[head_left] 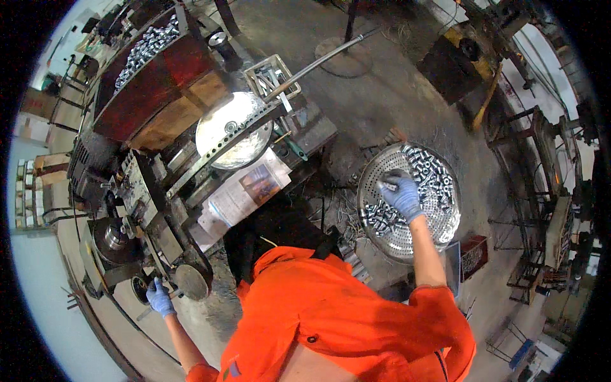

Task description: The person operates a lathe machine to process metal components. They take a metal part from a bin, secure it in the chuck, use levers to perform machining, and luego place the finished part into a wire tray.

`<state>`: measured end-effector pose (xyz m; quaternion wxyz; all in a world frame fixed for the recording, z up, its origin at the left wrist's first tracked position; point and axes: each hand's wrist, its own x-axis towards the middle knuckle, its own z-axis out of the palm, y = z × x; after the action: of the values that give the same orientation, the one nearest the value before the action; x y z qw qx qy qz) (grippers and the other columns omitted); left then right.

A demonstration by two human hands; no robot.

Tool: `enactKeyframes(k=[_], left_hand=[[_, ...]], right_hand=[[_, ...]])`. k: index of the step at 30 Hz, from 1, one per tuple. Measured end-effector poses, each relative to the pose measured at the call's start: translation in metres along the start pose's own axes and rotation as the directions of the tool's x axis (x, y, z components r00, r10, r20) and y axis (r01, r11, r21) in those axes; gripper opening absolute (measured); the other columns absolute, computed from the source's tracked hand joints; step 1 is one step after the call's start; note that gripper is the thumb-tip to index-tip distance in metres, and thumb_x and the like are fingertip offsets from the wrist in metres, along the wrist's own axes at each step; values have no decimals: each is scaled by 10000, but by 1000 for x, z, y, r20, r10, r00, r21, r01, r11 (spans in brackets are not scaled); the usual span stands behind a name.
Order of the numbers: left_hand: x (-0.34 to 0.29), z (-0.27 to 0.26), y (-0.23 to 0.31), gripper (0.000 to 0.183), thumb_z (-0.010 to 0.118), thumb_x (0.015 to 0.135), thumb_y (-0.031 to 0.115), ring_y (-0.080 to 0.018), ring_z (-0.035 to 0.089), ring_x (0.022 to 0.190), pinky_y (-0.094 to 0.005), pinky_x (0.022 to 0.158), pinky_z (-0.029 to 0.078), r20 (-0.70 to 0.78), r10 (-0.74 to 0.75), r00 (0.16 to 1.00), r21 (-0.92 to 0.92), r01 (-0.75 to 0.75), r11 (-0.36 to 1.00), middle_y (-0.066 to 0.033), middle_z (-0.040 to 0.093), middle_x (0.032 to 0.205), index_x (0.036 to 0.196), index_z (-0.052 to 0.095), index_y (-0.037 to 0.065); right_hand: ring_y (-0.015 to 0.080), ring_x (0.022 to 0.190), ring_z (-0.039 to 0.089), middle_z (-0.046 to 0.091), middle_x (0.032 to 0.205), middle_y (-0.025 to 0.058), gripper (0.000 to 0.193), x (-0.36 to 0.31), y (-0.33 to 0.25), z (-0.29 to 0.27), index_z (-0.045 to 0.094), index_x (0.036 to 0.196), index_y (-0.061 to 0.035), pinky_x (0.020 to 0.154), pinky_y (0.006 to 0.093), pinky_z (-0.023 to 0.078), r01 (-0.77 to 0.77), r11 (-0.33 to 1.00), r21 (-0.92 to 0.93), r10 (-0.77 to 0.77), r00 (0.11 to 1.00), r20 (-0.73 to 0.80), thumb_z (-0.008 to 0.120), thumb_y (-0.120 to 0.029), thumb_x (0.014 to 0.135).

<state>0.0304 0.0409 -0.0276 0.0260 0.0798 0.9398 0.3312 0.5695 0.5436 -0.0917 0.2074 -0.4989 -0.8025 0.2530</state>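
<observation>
My right hand (402,196), in a blue glove with dark fingertips, is over a round perforated metal tray (396,249) at the right. Its fingers are curled together; what they hold, if anything, is hidden. Many small shiny metal sleeves (428,169) lie in the tray, heaped on its far right and near left sides. At the lower left my left hand (160,298), also gloved, is closed around a handle (176,293) beside a round metal disc (192,282) on the machine. A round metal chuck (114,237) shows above that hand.
A red bin (159,95) full of metal parts stands at the far left. Near it are a bright round plate (223,130), a perforated bar (235,138), a printed sheet (245,194) and a small crate (270,73). A long rod (318,63) juts rightward.
</observation>
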Motion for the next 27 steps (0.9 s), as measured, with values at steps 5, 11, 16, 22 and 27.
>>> enactKeyframes(k=[5,11,16,22,27], left_hand=[[4,-4,22,279,572,896,246,-64,466,493,-216,394,343,-70,23,997,-438,-51,898,2,574,648,968,661,-9],[-49,-38,127,265,576,889,233,-78,562,660,-236,601,464,-36,191,981,-479,-185,858,-24,634,770,984,654,-2],[-117,2,223,372,542,896,352,-95,572,571,-240,522,444,437,281,854,-594,40,803,-53,625,681,916,654,-3],[-153,73,210,374,547,883,392,-189,620,841,-305,753,502,650,534,540,-693,710,126,-69,633,985,1080,567,75],[-154,63,208,346,564,882,348,-154,603,747,-285,658,492,564,515,646,-783,616,85,-61,638,891,1027,594,35]], right_hand=[[322,946,577,612,1025,150,281,5,-124,9,690,839,-63,826,393,466,334,916,220,-337,941,-26,724,-302,696],[295,898,574,579,1022,133,235,-8,-266,28,670,890,-87,778,359,474,676,543,499,-733,671,-112,725,-158,674],[304,917,583,595,1044,125,262,-27,-338,35,671,903,-102,784,370,474,733,336,592,-855,500,-134,725,-125,647],[313,983,576,599,1089,124,241,-43,-359,48,681,922,-73,851,372,451,709,318,630,-885,460,-71,665,-104,683],[307,957,589,607,1050,143,172,-55,-370,48,685,849,-63,823,369,461,676,375,634,-865,501,-22,684,-118,686]])
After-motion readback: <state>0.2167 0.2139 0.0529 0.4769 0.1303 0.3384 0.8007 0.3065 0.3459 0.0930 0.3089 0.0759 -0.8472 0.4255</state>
